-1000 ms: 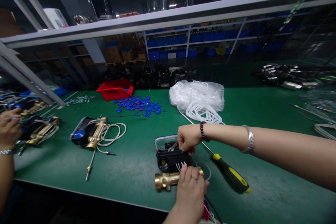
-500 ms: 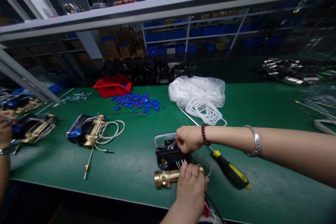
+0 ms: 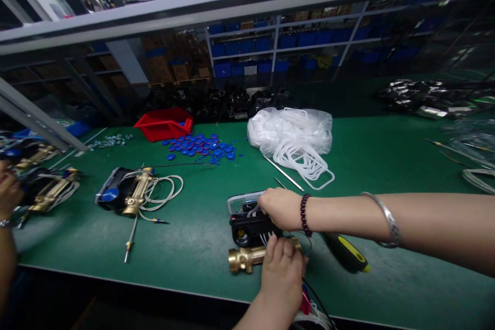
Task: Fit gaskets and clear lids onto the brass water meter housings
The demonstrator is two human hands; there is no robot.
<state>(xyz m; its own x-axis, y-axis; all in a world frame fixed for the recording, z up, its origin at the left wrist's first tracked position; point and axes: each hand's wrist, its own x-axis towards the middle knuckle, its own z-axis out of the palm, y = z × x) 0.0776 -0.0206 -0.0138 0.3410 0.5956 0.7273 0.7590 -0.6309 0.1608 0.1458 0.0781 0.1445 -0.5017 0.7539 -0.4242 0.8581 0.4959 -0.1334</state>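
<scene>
A black meter housing (image 3: 249, 229) with a clear lid and white wires sits on the green bench (image 3: 193, 237), joined to a brass pipe fitting (image 3: 243, 259) in front of it. My left hand (image 3: 283, 270) comes up from the near edge and is closed round the right end of the brass fitting. My right hand (image 3: 280, 208) reaches in from the right, wearing a dark bead bracelet, and its fingers are curled onto the top of the housing among the white wires. What the fingertips pinch is hidden.
A yellow-and-black screwdriver (image 3: 348, 255) lies under my right forearm. A second meter assembly with coiled cable (image 3: 129, 196) lies to the left. Blue caps (image 3: 201, 147), a red bin (image 3: 164, 124) and a bag of white tubing (image 3: 292, 136) lie farther back. A co-worker's hand (image 3: 7, 193) is at the far left.
My right forearm has dropped lower and now covers most of the screwdriver. Both hands stay on the housing and the fitting. The view has tilted slightly.
</scene>
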